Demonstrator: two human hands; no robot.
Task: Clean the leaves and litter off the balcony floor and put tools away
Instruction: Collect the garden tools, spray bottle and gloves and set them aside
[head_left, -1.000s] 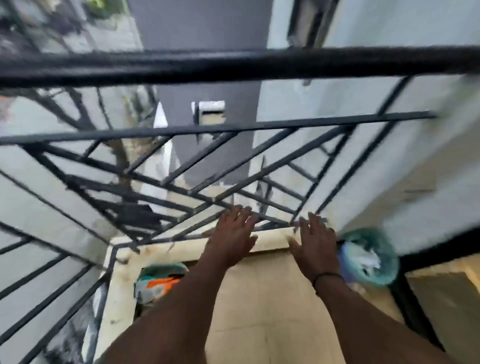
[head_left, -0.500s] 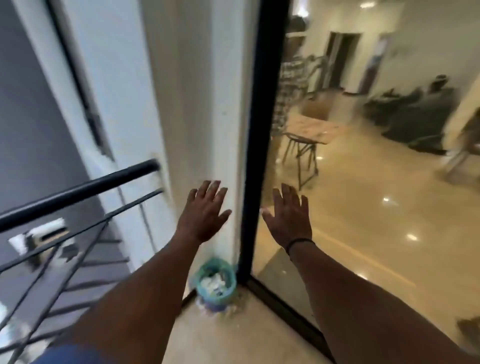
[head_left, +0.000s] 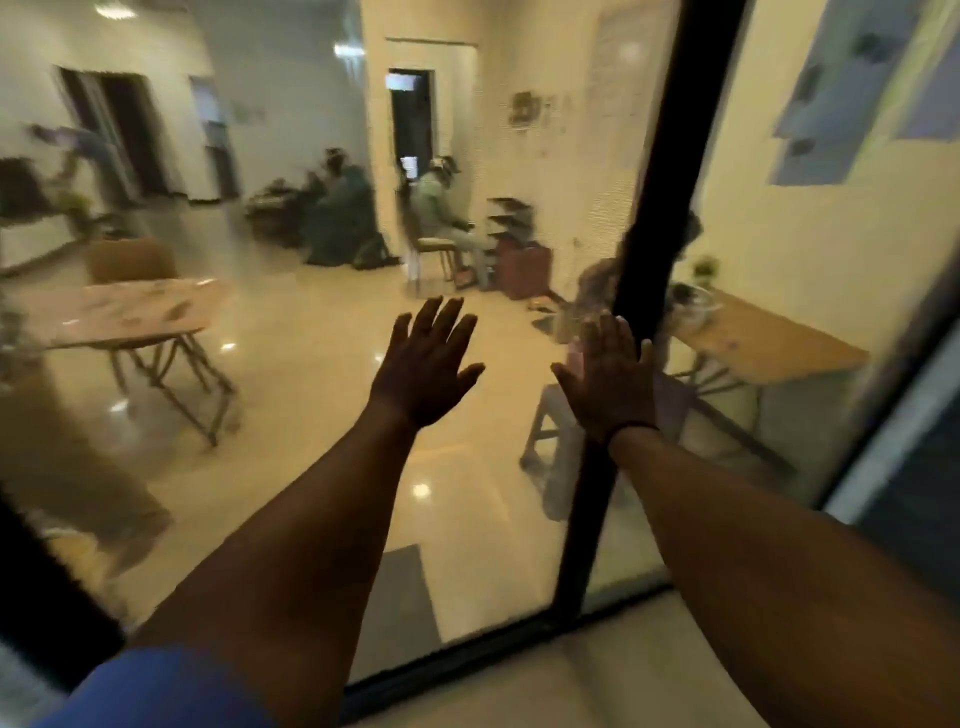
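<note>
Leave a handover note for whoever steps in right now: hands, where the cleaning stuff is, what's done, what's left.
Left hand: open, fingers spread, empty, raised toward the glass door.
Right hand: open, empty, beside the door's black frame; black band on the wrist.
Job's things: no broom, bin or litter in view now; the camera faces indoors through the glass.
Done: cannot be judged from this view; only a bare strip of balcony floor shows.
Left: check the rest of the floor, find the tools, put them away.
</note>
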